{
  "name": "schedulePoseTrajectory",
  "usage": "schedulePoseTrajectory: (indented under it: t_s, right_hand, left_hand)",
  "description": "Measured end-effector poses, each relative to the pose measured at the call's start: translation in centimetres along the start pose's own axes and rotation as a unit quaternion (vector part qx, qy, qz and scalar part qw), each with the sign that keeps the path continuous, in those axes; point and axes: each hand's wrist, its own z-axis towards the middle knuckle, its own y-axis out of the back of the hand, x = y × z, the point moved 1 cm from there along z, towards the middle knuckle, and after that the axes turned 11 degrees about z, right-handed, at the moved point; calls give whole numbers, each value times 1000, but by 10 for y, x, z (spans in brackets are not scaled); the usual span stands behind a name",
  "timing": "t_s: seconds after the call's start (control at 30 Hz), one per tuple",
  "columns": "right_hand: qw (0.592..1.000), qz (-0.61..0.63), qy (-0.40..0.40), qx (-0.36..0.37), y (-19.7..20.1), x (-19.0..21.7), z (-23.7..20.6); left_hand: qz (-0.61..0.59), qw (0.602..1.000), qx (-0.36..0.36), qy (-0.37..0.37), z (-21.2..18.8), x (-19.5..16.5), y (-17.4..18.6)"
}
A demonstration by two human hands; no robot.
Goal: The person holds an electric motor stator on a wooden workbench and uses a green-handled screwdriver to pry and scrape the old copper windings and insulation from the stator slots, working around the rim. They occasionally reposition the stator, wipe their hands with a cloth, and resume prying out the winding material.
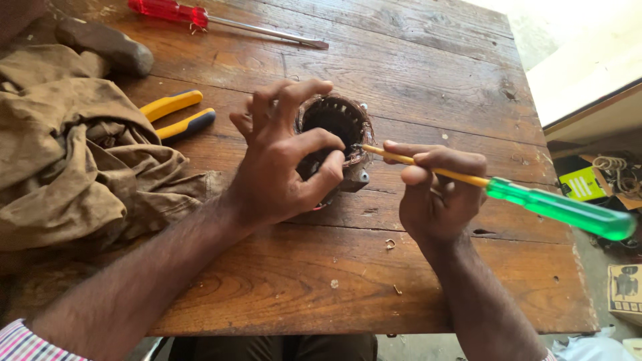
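Worn wooden planks make up the bench (pixel 414 73), scratched and stained, with a few small curls of wire lying on it near the front edge. At its middle stands a small motor stator (pixel 338 120), a round metal ring with dark slots inside and copper windings showing around its rim, tipped so that its open bore faces up toward the camera.

The left hand (pixel 277 160) is wrapped around the stator from the near left side, its fingers (pixel 304 90) curled over the rim and the thumb pressed against the lower edge, gripping it firmly. The right hand (pixel 435 194) is closed around the yellow shaft of a green-handled screwdriver (pixel 558 207), pinching it close to the tip; the clear green handle juts out to the right past the hand, and the tip touches the stator's right inner edge, at the windings.

To the left lies a crumpled brown cloth (pixel 73 154), covering that corner of the bench. Yellow-handled pliers (pixel 177 113) poke out from under it, just beside the left hand. A red-handled screwdriver (pixel 214 20) lies at the far edge, well apart from the hands. On the floor to the right sit small cardboard boxes (pixel 625 287)
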Motion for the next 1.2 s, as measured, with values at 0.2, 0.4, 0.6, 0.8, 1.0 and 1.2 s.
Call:
schedulePoseTrajectory:
  t_s: [0.2, 0.4, 0.6, 0.8, 1.0, 1.2]
  right_hand:
    - [999, 39, -9, -19, -1, -1, -4]
    - [998, 54, -17, -9, -2, 0, -4]
    - [999, 10, 48, 1, 2, -2, 0]
    - [995, 29, 55, -75, 12, 1, 0]
    - [998, 4, 52, -32, 12, 4, 1]
    - [999, 13, 41, -14, 9, 2, -3]
  left_hand:
    - [17, 999, 33, -4, -2, -5, 2]
    - [25, 999, 44, -8, -1, -5, 3]
    - [27, 998, 49, -1, -1, -7, 3]
    - [4, 998, 56, 17, 0, -8, 1]
    - [-36, 991, 86, 92, 5, -12, -3]
    - [-25, 987, 114, 113, 9, -14, -4]
